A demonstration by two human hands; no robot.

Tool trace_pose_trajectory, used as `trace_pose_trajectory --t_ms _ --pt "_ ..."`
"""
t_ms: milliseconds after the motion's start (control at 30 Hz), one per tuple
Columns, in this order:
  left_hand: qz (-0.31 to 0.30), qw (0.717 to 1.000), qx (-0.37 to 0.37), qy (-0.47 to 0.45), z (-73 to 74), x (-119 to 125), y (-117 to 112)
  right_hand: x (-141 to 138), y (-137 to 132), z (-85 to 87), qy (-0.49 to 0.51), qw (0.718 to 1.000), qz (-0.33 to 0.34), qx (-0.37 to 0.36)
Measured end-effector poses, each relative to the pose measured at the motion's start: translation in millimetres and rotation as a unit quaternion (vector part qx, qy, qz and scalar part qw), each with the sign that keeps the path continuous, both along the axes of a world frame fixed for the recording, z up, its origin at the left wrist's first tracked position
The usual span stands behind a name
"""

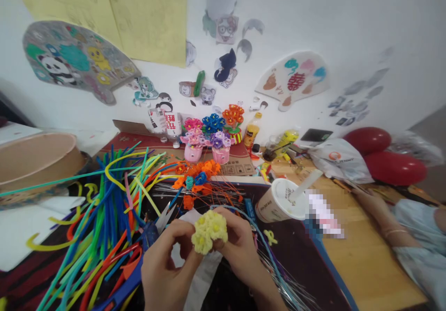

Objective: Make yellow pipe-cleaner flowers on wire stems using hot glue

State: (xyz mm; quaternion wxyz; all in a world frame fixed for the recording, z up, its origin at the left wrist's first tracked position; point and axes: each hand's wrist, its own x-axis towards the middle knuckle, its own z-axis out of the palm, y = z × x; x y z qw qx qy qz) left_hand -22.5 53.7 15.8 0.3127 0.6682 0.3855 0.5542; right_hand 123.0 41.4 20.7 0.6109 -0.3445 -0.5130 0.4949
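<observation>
Closest in, the left hand [166,264] and the right hand [239,250] meet around a yellow flower ball [208,231], a fuzzy, bumpy cluster of curled pipe-cleaner loops. Both hands are closed on it: the left thumb and forefinger pinch its lower left side, and the right fingers curl round its right side and back. It sits between them, held above a dark mat [299,264]. Left of the hands sprawls a heap of pipe cleaners [104,218], long soft stems in green, blue, orange and yellow. Thin bare wires [195,191] fan out beyond. A paper cup [275,204] with a white lid and straw stands to the right. Farther right, another person's forearm [390,227] rests on pale wood.
</observation>
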Motion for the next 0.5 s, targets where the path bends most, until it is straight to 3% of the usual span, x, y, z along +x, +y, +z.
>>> trace_pose_trajectory --t_ms 233,500 --pt "0.006 0.999 -0.04 0.004 2.5 -2.2 -0.2 1.4 -0.9 1.8 0.004 0.999 0.042 -0.029" --pt "-0.009 0.993 -0.103 0.065 14.7 -7.0 0.9 1.0 3.0 -10.5 0.121 0.985 0.089 -0.088"
